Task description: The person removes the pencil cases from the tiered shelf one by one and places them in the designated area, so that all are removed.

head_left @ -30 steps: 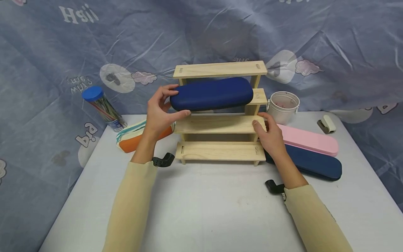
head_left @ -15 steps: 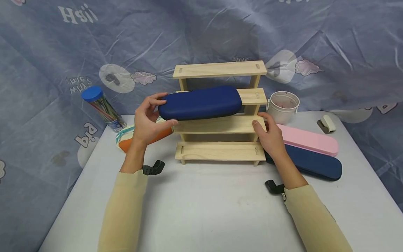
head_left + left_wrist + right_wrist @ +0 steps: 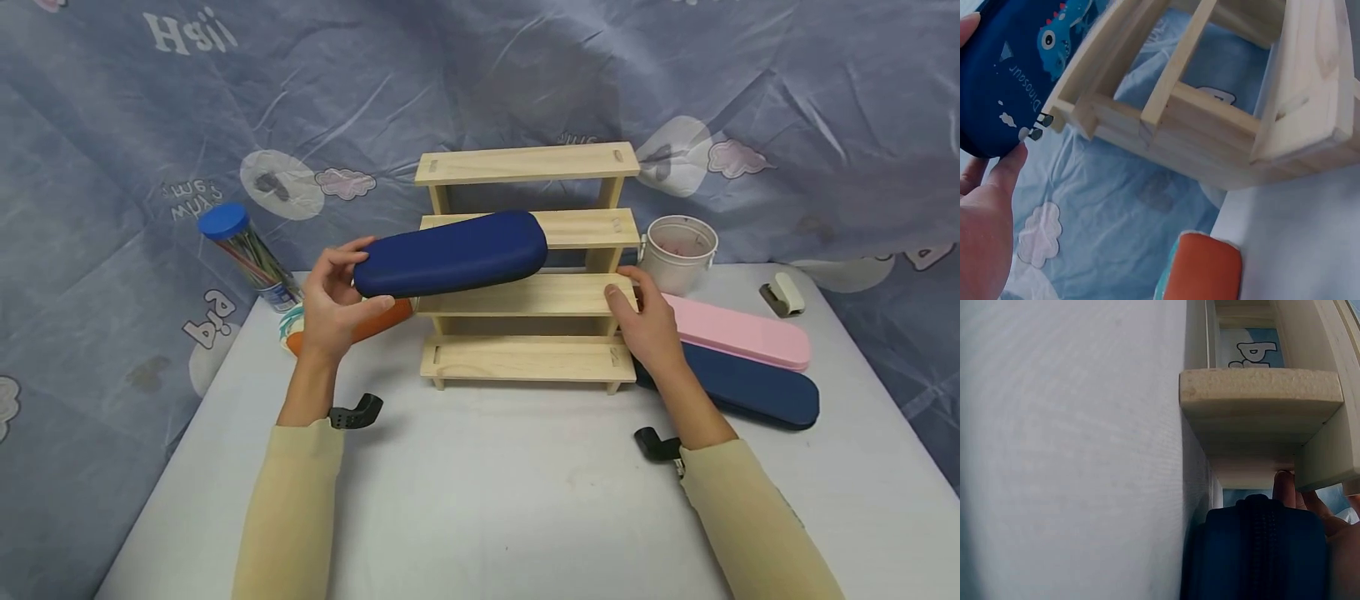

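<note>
A blue-grey printed cloth (image 3: 112, 108) hangs behind and drapes round a white table (image 3: 487, 500). On the table, toward the back, stands a stepped wooden rack (image 3: 525, 292) with four shelves.

The blue pencil case (image 3: 450, 252) is in the air at the rack's left end, tilted with its right end higher; that right end overlaps the second shelf from the top, while its left end juts out past the rack. The left wrist view shows a dinosaur print (image 3: 1063, 31) on its underside and the rack's side frame just beside it.

Right of the rack lie two more cases, touching each other: a dark blue case (image 3: 750, 390) nearer the person and a pink case (image 3: 738, 332) behind it.

The left hand (image 3: 333, 304) grasps the left end of the blue pencil case, thumb under it and fingers curled over its top. The right hand (image 3: 645, 321) rests at the right end of the third shelf, thumb on top of the board and fingers bent round its end.

An orange pouch (image 3: 352, 327) lies behind the left hand. A white bucket (image 3: 677, 250) stands at the rack's right rear. A clear tube with a blue lid (image 3: 243, 254), full of pencils, leans at the table's back-left corner. A small white stapler (image 3: 782, 293) sits far right
</note>
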Motion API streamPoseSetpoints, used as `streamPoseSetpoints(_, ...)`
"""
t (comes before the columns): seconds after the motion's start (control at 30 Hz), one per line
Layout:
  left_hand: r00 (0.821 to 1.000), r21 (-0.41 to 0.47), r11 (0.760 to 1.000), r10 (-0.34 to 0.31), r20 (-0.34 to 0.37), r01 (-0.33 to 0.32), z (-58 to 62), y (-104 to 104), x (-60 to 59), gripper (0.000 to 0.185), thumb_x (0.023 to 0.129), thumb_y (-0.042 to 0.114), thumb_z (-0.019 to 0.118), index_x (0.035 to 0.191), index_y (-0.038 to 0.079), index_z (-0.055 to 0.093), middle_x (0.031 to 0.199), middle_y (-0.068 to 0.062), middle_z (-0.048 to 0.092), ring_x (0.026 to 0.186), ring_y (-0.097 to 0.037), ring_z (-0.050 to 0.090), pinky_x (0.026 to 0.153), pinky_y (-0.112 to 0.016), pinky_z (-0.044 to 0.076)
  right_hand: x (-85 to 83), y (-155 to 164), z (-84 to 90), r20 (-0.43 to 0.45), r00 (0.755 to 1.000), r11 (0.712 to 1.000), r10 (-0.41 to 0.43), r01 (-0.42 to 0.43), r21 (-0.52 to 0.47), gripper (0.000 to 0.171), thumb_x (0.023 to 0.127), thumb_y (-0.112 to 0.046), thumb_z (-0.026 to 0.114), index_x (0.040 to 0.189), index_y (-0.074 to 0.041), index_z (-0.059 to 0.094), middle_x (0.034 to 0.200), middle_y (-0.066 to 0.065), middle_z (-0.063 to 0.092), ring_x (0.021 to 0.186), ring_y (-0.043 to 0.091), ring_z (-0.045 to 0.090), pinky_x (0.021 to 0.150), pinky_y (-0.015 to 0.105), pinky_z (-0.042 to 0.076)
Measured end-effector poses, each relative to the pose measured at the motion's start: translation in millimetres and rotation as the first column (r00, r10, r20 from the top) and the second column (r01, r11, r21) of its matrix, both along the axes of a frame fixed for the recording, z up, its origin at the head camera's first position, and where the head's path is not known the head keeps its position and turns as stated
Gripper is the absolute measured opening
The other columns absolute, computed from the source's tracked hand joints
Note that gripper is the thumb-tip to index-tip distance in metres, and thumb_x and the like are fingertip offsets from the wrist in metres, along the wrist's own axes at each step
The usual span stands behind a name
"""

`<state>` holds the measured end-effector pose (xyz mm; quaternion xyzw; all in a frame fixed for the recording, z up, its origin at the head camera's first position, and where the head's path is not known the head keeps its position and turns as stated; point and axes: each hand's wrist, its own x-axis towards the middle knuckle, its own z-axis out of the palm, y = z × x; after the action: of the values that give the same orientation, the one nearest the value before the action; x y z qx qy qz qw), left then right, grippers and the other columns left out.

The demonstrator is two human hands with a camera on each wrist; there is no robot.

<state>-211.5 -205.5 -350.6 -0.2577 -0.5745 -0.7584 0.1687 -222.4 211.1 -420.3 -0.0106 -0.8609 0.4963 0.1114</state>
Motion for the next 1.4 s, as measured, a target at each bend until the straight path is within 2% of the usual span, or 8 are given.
streamPoseSetpoints(0.13, 1.0, 0.032, 0.999, -0.003, 0.014, 0.003, -5.3, -6.7, 1.4, 0.055, 0.06, -0.025, 0.073, 0.11, -0.01, 0.057, 0.137, -0.03, 0.04, 0.123, -0.042, 0.041, 0.093, -0.041, 0.048, -0.2, 0.8, 0.7, 0.0, 1.0, 1.0, -0.003, 0.003, -0.004, 0.059, 0.093, -0.059, 0.048, 0.142, -0.026, 0.044, 0.117, 0.014, 0.059, 0.1, 0.03, 0.057, 0.083, 0.048, 0.043)
streamPoseSetpoints(0.33, 1.0, 0.023, 1.0, 0.008, 0.028, -0.009, -12.0, -20.4, 5.0, 0.056, 0.059, -0.027, 0.073, 0.111, -0.012, 0.055, 0.138, -0.032, 0.038, 0.124, -0.042, 0.04, 0.092, -0.041, 0.048, -0.5, 1.0, 0.8, -0.001, 1.0, 1.0, 0.002, -0.002, -0.01, 0.06, 0.092, -0.06, 0.049, 0.142, -0.026, 0.044, 0.117, 0.014, 0.059, 0.1, 0.031, 0.057, 0.084, 0.049, 0.044)
streamPoseSetpoints(0.5, 0.998, 0.048, 0.999, 0.004, 0.064, -0.007, -13.7, -32.6, 9.1, 0.054, 0.06, -0.03, 0.069, 0.109, -0.01, 0.057, 0.138, -0.032, 0.036, 0.125, -0.041, 0.039, 0.092, -0.041, 0.048, -0.2, 1.0, 1.2, -0.004, 1.0, 1.0, -0.001, 0.001, -0.01, 0.06, 0.092, -0.059, 0.048, 0.142, -0.026, 0.044, 0.117, 0.015, 0.059, 0.099, 0.03, 0.057, 0.083, 0.048, 0.044)
streamPoseSetpoints(0.73, 0.996, 0.056, 0.996, 0.065, 0.064, -0.069, -21.7, -49.3, 13.5, 0.058, 0.056, -0.031, 0.07, 0.11, -0.014, 0.055, 0.136, -0.032, 0.039, 0.123, -0.041, 0.041, 0.093, -0.04, 0.048, -1.2, 1.2, -0.1, -0.007, 1.0, 1.0, 0.004, -0.004, -0.019, 0.059, 0.092, -0.06, 0.048, 0.141, -0.027, 0.044, 0.115, 0.013, 0.059, 0.098, 0.03, 0.058, 0.081, 0.045, 0.044)
streamPoseSetpoints(0.87, 0.995, 0.052, 0.995, 0.079, 0.062, -0.082, -25.4, -57.7, 16.3, 0.059, 0.056, -0.031, 0.069, 0.111, -0.015, 0.053, 0.136, -0.032, 0.039, 0.123, -0.042, 0.041, 0.093, -0.041, 0.048, -1.2, 1.5, -0.8, -0.003, 1.0, 1.0, 0.006, -0.006, -0.022, 0.06, 0.092, -0.06, 0.049, 0.141, -0.027, 0.044, 0.116, 0.013, 0.059, 0.098, 0.03, 0.058, 0.082, 0.046, 0.044)
streamPoseSetpoints(1.17, 0.997, 0.099, 0.994, 0.049, 0.063, -0.055, -27.5, -70.8, 27.6, 0.056, 0.057, -0.034, 0.065, 0.109, -0.018, 0.052, 0.136, -0.037, 0.036, 0.124, -0.043, 0.04, 0.095, -0.042, 0.047, 0.5, 1.1, 0.4, 0.001, 1.0, 1.0, 0.001, -0.001, -0.024, 0.057, 0.093, -0.058, 0.048, 0.141, -0.027, 0.044, 0.116, 0.014, 0.059, 0.098, 0.029, 0.058, 0.08, 0.044, 0.044)
streamPoseSetpoints(1.4, 0.995, 0.116, 0.992, 0.049, 0.084, -0.059, -37.9, -86.5, 38.0, 0.056, 0.055, -0.038, 0.06, 0.107, -0.02, 0.05, 0.136, -0.038, 0.035, 0.123, -0.042, 0.04, 0.091, -0.039, 0.049, 0.4, -0.2, -0.6, -0.005, 1.0, 1.0, 0.006, -0.006, -0.021, 0.057, 0.094, -0.057, 0.048, 0.142, -0.027, 0.044, 0.117, 0.014, 0.059, 0.099, 0.029, 0.057, 0.082, 0.046, 0.044)
